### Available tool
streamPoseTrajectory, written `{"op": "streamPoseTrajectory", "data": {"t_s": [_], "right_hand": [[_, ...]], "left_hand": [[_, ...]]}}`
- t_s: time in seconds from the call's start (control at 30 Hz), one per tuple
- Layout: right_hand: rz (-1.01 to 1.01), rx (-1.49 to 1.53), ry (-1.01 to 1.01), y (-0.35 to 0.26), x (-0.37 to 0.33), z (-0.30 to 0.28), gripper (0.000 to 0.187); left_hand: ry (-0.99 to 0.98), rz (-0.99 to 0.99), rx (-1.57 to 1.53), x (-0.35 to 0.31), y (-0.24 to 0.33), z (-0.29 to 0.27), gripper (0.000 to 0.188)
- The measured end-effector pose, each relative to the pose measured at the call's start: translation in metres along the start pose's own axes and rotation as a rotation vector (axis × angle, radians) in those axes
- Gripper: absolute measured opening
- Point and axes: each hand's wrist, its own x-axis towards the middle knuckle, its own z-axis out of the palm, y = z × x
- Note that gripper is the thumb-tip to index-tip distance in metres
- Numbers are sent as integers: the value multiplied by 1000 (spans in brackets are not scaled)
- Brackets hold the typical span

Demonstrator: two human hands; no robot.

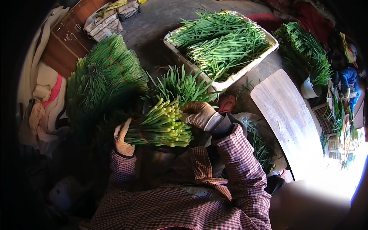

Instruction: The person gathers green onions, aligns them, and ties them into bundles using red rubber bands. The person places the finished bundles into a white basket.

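Observation:
A bunch of leafy green stems (pixel 165 122) lies in front of me, its pale cut ends facing up and to the right. A thin red band shows around it near the left. My left hand (pixel 123 138), in a pale glove, grips the leafy left side of the bunch. Against the cut ends on the other side rests my right hand (pixel 200 114), also gloved, with its fingers curled onto the stems and their tips partly hidden. Just beyond stand more loose green stems (pixel 180 85), leaves outward.
A large pile of banded green bunches (pixel 107 73) rises at the left. Ahead, a white tub (pixel 224 85) is heaped with greens. A pale board (pixel 287 115) leans at the right, with another stack of greens (pixel 306 53) behind it. Brown cabinets (pixel 67 46) stand at the far left.

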Motion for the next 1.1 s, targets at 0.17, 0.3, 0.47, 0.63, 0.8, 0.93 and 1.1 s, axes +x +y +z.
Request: {"op": "streamPoseTrajectory", "data": {"t_s": [0.17,0.3,0.47,0.63,0.8,0.93,1.1], "right_hand": [[134,166,-9,-1,5,-5,19],[18,75,-119,-10,-8,-6,24],[-52,97,-217,-9,-15,-17,37],[-70,27,-237,-24,-26,-16,38],[-84,70,-253,-8,-13,-14,28],[22,193,-235,-2,-12,-16,32],[-58,-156,-6,17,2,-1,23]], "left_hand": [[-8,17,-145,-3,-5,0,51],[10,-50,-73,-3,-4,0,51],[5,69,-139,5,8,4,45],[26,49,-46,1,0,3,40],[22,69,1,4,7,3,40],[7,72,39,-1,-7,0,45],[4,73,55,3,5,2,45]]}}
